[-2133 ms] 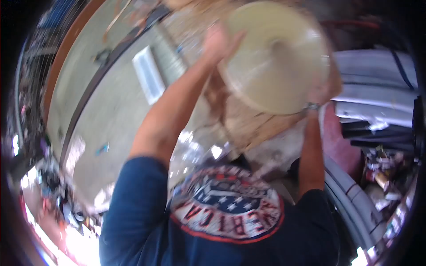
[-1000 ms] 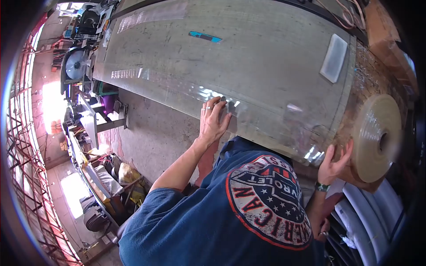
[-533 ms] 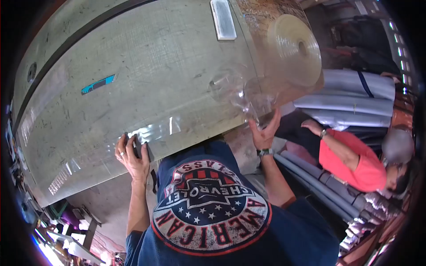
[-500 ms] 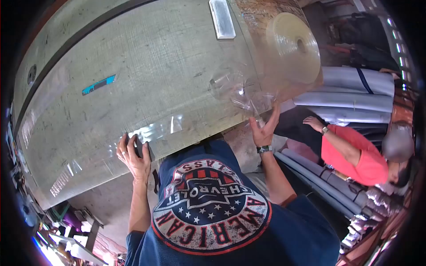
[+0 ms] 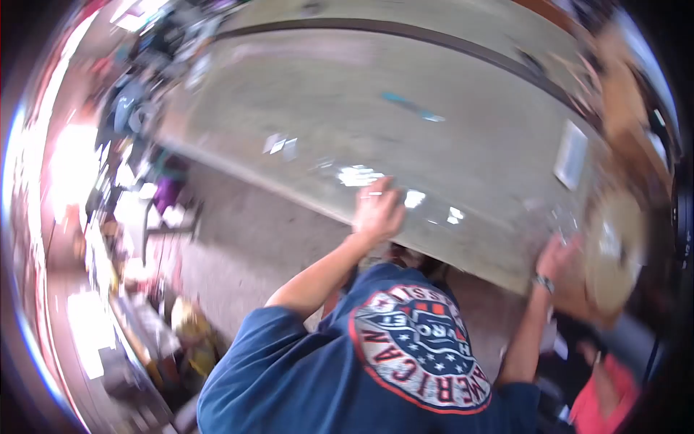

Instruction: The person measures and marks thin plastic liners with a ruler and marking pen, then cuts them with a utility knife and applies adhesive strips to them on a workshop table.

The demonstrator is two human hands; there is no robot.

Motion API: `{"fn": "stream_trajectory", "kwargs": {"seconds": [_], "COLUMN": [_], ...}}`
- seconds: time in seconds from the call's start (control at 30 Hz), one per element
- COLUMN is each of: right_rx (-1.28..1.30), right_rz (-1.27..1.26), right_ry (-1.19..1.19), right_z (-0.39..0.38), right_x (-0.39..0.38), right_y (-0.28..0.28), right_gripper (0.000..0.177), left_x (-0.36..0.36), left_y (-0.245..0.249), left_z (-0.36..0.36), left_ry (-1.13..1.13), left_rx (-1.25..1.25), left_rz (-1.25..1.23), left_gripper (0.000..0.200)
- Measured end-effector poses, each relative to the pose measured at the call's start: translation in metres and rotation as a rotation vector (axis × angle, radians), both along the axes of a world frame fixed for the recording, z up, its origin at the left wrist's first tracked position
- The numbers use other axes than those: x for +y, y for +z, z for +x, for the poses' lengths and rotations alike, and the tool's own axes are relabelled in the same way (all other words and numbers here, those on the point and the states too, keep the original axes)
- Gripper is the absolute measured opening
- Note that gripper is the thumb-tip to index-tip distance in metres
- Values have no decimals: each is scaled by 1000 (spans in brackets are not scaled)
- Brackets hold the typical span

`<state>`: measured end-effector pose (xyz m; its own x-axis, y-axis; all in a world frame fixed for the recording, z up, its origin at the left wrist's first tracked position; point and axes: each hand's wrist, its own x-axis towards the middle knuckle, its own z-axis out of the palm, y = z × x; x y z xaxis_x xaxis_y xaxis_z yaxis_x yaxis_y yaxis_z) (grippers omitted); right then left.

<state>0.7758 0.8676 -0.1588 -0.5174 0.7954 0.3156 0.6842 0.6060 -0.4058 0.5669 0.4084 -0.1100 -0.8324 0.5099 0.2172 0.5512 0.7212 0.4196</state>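
My left hand (image 5: pixel 379 210) lies over the near edge of the long table, its fingers resting spread on a strip of clear plastic film (image 5: pixel 437 208) that glints in the light. Farther right, my right hand (image 5: pixel 558 257) is at the crumpled end of the clear film (image 5: pixel 557 217), beside a large pale roll (image 5: pixel 613 249). Motion blur smears the right fingers, so their grip does not show. A teal utility knife (image 5: pixel 412 106) lies on the table beyond the left hand.
The worn table (image 5: pixel 311 94) has a dark strip (image 5: pixel 376 25) along its far side. A silvery bar (image 5: pixel 571 154) lies near its right end. A co-worker's red shirt (image 5: pixel 607 398) shows at lower right. Clutter and a dark stand (image 5: pixel 170 230) are on the left.
My view has swung left, bringing the left side of the room into sight. My left hand stays on the film at the table edge; my right hand remains by the crumpled film near the roll.
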Motion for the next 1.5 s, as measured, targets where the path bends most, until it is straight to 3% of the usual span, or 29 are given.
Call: {"fn": "stream_trajectory", "kwargs": {"seconds": [0.07, 0.13, 0.33, 0.57, 0.7, 0.8, 0.93, 1.07, 1.2, 1.33, 1.5], "right_rx": [81, 120, 43, -70, -7, 0, -27, 18, 36, 108, 203], "right_rz": [130, 81, 79, 193, 248, 299, 39, -169, -287, -304, -351], "right_ry": [109, 145, 74, -142, -98, 58, 274, 489, 620, 794, 942], "right_z": [4, 1, 3, 8, -19, -84, -157, -212, -249, -291, -366], "right_x": [19, 19, -12, -25, -107, -223, -347, -445, -500, -524, -579], "right_y": [-3, 9, 38, 37, 68, 101, 101, 121, 135, 127, 144], "right_gripper": [68, 68, 68, 86, 84, 70, 67, 66, 67, 64, 57], "left_x": [4, 8, -23, -178, -298, -358, -407, -421, -426, -441, -505], "left_y": [4, -8, 18, 34, 32, 28, 29, 13, 11, 41, 57], "left_z": [4, 4, 7, -40, -98, -125, -147, -157, -162, -168, -201], "left_ry": [15, 20, 80, 338, 374, 363, 305, 279, 297, 417, 587], "left_rx": [11, 40, 17, 83, 107, 11, -148, -215, -270, -230, -228], "left_rz": [56, 90, 196, 249, 257, 243, 208, 302, 356, 363, 384], "left_gripper": [42, 44, 45, 38, 8, 10, 10, 30, 22, 16, 18]}}
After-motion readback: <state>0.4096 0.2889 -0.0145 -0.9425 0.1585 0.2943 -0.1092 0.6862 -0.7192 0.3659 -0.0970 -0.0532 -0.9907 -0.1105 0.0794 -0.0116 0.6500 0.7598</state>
